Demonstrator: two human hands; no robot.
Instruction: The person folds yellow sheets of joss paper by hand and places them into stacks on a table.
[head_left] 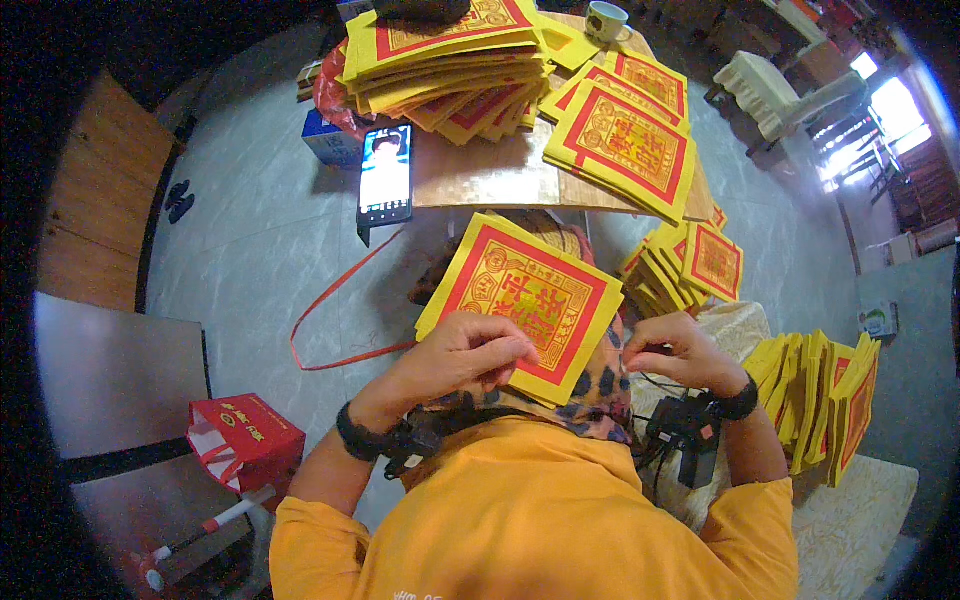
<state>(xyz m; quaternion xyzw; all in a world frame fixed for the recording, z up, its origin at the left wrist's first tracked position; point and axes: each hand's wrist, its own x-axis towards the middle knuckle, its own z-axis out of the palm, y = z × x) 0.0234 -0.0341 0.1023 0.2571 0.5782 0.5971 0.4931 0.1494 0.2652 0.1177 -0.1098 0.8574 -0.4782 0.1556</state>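
Observation:
On my lap lies a square stack of yellow joss paper [562, 342] with a red printed border, tilted on a patterned cloth [600, 395]. My left hand [478, 350] rests over the stack's near left edge, its fingers curled together. To the right of the stack, my right hand [682, 352] is held apart from it, thumb and fingertips pinched. What either hand holds, if anything, is too small to make out. A thin red ribbon [312, 312] loops from near the table's edge down to the stack's left side.
Ahead, a wooden table [480, 175] carries a tall pile of joss paper [450, 70], another bundle [625, 145], a lit phone [386, 175] and a mug [606, 22]. More bundles [815, 395] stand at the right. A red bag [247, 440] sits at the lower left.

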